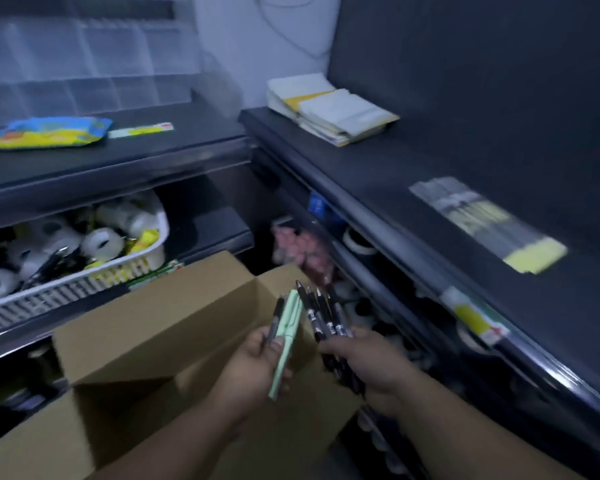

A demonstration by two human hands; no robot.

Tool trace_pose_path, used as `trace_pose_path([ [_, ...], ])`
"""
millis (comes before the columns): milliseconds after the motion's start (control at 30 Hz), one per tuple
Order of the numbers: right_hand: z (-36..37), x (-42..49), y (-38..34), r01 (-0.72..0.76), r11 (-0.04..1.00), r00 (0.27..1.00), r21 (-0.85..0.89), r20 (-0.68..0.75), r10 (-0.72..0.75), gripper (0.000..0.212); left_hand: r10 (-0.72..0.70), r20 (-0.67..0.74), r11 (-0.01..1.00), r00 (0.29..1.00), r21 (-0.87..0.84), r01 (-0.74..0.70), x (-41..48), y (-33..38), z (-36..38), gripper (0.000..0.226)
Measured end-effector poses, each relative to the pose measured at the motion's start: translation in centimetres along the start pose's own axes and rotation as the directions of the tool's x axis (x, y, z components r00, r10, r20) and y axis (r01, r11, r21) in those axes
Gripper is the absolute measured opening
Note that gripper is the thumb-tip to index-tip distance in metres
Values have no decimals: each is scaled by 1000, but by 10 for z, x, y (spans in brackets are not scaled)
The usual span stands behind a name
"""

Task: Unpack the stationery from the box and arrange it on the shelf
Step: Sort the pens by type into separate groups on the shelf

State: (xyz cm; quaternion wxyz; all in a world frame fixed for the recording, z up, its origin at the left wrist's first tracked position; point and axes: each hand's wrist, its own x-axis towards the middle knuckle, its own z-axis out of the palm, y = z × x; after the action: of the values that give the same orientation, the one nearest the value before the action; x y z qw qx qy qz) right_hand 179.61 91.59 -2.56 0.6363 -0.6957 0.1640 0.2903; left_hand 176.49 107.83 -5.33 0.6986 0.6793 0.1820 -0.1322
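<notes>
An open brown cardboard box (146, 327) stands below me, its flaps up. Over it my left hand (253, 365) grips a pale green pen (284, 337) and a thin dark pen (276, 320), tips pointing up. Beside it my right hand (364, 362) holds a bunch of several black pens (321, 313), fanned out and pointing up. The dark shelf (413, 174) runs along the right, level with the pens' tips and a little beyond them. The box's inside is hidden by my arms and the flaps.
A stack of white and yellow paper pads (329, 105) and a flat yellow-and-black packet (489, 223) lie on the right shelf. On the left shelf are a blue-yellow packet (49, 131) and a white basket (84, 271) of tape rolls below it. Clear plastic bins (84, 57) stand behind.
</notes>
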Motion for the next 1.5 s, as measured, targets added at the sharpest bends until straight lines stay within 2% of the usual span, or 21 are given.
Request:
trace_pose_path([
  [100,-34,-40,2,18,997,996,79,-88,-11,1,64,130,995,989,73,-74,-14,10,41,19],
  [233,-74,-91,16,116,972,971,205,-229,-67,10,150,295,973,944,128,-194,-41,25,100,18],
  [467,-157,-198,71,375,891,836,257,-509,-205,9,196,550,935,812,145,-324,-122,23,217,22],
  [667,-220,-324,156,472,811,766,346,-617,-182,7,203,629,938,751,96,-334,-233,-13,315,15],
  [800,-260,-410,220,511,799,671,317,-728,-141,13,183,686,928,704,114,-353,-306,-45,377,23],
  [900,-290,-470,262,506,816,584,279,-807,-86,21,176,739,927,650,98,-363,-356,-70,422,22],
  [1000,-315,-517,295,519,810,529,275,-847,-51,30,170,788,924,592,82,-374,-401,-86,461,21],
  [1067,-329,-536,313,548,781,502,301,-865,-18,30,144,823,921,550,91,-378,-425,-89,482,20],
  [1200,-360,-549,332,629,690,455,358,-889,47,44,99,872,902,480,125,-413,-449,-86,518,23],
  [1400,-422,-546,320,742,577,349,341,-932,101,44,51,923,892,382,130,-433,-441,-76,589,29],
  [1500,-458,-550,310,770,551,315,323,-942,111,38,15,956,903,293,112,-414,-440,-70,634,23],
])
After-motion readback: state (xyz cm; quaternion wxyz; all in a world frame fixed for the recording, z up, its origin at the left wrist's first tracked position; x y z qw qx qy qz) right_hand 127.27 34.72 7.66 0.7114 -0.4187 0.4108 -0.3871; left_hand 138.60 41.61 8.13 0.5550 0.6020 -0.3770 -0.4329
